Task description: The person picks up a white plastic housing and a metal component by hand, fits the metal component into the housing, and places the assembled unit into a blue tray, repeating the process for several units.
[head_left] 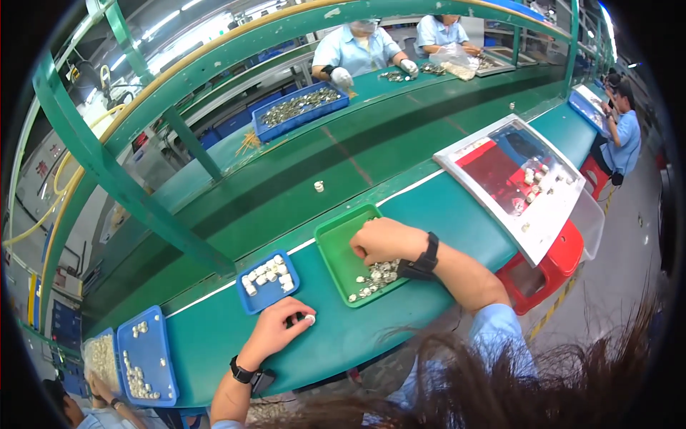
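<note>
My left hand [277,327] is above the green work surface, thumb and fingertips pinching a small white round part [309,319]. Just beyond it lies a small blue tray [259,304] holding several white cylindrical parts [269,270]. My right hand [388,240] is over the green tray [337,247], its fingers curled in and pointing left. Whatever those fingers may hold is hidden. Beneath that hand and wrist, a heap of small shiny metal-and-white parts [379,277] fills the near right part of the green tray.
A conveyor belt [286,207] runs beyond my bench, with one white part [319,186] on it. To the right a white-framed panel [493,193] bears loose parts. Larger blue trays [161,343] stand left. Co-workers sit across, left and right. A green post [157,214] rises at left.
</note>
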The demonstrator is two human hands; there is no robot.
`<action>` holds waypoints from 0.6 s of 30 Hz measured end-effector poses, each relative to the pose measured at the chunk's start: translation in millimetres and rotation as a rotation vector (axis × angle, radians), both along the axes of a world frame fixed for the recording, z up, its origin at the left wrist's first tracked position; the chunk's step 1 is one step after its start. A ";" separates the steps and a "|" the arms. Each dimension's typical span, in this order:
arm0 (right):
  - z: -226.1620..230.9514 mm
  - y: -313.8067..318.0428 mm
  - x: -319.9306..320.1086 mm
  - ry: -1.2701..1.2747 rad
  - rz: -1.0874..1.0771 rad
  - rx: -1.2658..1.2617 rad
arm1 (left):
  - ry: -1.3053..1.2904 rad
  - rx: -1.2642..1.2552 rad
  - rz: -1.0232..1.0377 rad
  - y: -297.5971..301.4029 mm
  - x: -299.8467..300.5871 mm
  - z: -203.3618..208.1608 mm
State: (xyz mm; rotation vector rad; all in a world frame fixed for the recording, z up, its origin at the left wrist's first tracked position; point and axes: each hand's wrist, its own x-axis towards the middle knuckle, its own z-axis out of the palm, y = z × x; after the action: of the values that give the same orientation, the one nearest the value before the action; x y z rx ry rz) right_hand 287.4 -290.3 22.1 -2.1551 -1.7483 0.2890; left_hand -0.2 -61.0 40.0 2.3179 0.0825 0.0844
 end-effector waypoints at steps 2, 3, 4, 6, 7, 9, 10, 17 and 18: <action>-3.7 -3.0 1.9 0.045 -0.026 0.017 | 0.014 -0.007 -0.061 -6.8 4.7 -14.6; 1.0 -1.1 -1.1 0.032 -0.016 0.025 | 0.002 -0.014 -0.090 -5.9 3.1 -17.3; 6.2 -1.4 -4.2 0.019 -0.021 0.024 | -0.006 -0.036 -0.079 -1.9 0.9 -17.7; -0.3 3.2 -1.7 0.038 -0.021 0.144 | -0.022 -0.081 -0.108 -1.3 -2.0 -18.4; -0.1 8.6 -0.3 0.036 -0.009 0.104 | -0.022 -0.099 -0.047 -0.6 -5.7 -17.7; -2.4 9.9 3.8 0.033 -0.035 0.049 | -0.021 -0.133 -0.023 6.6 -6.3 -23.0; -3.9 13.5 5.6 0.034 0.003 0.064 | -0.014 -0.060 -0.044 14.5 -7.2 -27.7; 7.3 4.1 8.7 0.220 0.013 0.128 | 0.052 -0.069 0.050 -2.3 -5.1 -11.5; 11.5 6.6 9.6 0.216 0.025 0.135 | 0.057 -0.083 0.092 0.7 -5.4 -13.1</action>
State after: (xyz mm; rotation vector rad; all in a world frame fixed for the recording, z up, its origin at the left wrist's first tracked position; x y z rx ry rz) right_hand 297.0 -283.7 33.6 -1.9311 -1.6255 0.3831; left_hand -5.7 -60.3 26.9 2.2336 0.2174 0.0598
